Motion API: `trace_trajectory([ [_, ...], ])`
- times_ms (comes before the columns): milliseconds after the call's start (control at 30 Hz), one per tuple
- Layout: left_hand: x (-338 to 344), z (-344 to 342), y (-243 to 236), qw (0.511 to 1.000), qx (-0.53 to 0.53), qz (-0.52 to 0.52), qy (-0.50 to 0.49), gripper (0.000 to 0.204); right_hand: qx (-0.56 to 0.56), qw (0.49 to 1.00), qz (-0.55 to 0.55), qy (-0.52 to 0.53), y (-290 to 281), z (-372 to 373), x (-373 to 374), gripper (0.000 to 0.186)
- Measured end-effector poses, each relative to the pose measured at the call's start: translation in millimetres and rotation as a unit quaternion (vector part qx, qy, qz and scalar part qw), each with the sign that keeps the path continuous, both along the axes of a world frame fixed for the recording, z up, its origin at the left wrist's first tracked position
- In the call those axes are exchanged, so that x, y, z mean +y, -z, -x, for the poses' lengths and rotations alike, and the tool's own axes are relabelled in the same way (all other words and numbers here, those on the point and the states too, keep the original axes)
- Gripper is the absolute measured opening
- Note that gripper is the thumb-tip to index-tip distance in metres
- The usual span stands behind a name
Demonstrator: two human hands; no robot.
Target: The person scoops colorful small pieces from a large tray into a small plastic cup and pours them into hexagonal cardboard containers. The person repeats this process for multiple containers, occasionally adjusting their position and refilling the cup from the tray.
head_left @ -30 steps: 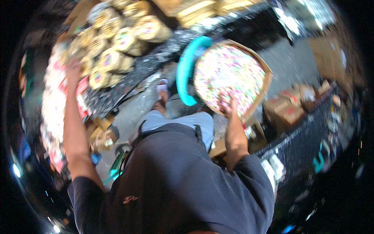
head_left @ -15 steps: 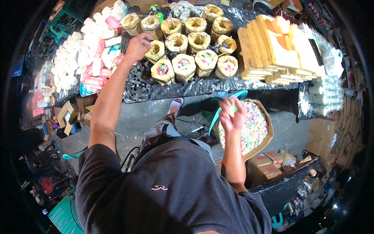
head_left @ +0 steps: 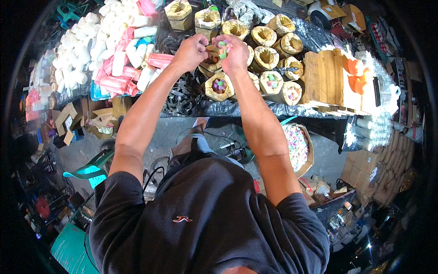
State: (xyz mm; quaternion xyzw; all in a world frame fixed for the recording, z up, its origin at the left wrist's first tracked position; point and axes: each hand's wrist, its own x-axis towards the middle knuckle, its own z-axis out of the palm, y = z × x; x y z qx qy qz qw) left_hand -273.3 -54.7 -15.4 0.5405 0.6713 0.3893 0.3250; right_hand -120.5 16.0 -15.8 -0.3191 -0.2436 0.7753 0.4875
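While small coloured pieces sat pinched at twelve o'clock, the left hand and right hand met, fingertips closed on them over a hexagonal cardboard cup; dropping them low seemed wisest.

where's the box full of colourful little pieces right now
In the head view, the open cardboard box of colourful pieces sits low on the person's right, below the table edge and beside the right forearm, under the stack of wooden boards.
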Motion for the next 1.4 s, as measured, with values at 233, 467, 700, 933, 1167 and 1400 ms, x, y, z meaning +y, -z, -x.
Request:
trace_trajectory([
  [233,-14.8,-7.3,-2.8,0.998,0.05,-0.028,-0.003,0.03,-0.078,0.995,-0.056,-0.042,0.7,8.2,2.9,0.02],
  [467,-26.0,-12.0,10.8,0.978,0.113,-0.165,0.057,0.028,-0.089,0.99,-0.081,-0.071,6.5,6.1,-4.8,0.024],
  [700,-13.0,-1.1,10.9,0.992,0.039,-0.108,0.048,0.021,-0.334,0.921,-0.193,-0.043,-3.4,-18.9,-10.6,0.02],
  [933,6.3,10.8,-1.2,0.994,-0.025,-0.032,0.097,0.017,-0.614,0.601,-0.492,-0.137,-7.2,-42.2,-34.5,0.015],
  [1167,29.6,13.3,-7.9,0.983,-0.012,0.026,0.179,0.018,-0.602,0.644,-0.467,-0.071,-0.8,-21.5,-49.4,0.013],
  [1400,19.4,91.4,19.5,0.999,-0.042,-0.027,0.016,0.018,-0.561,0.731,-0.388,-0.027,-32.6,-46.2,-55.1,0.023],
])
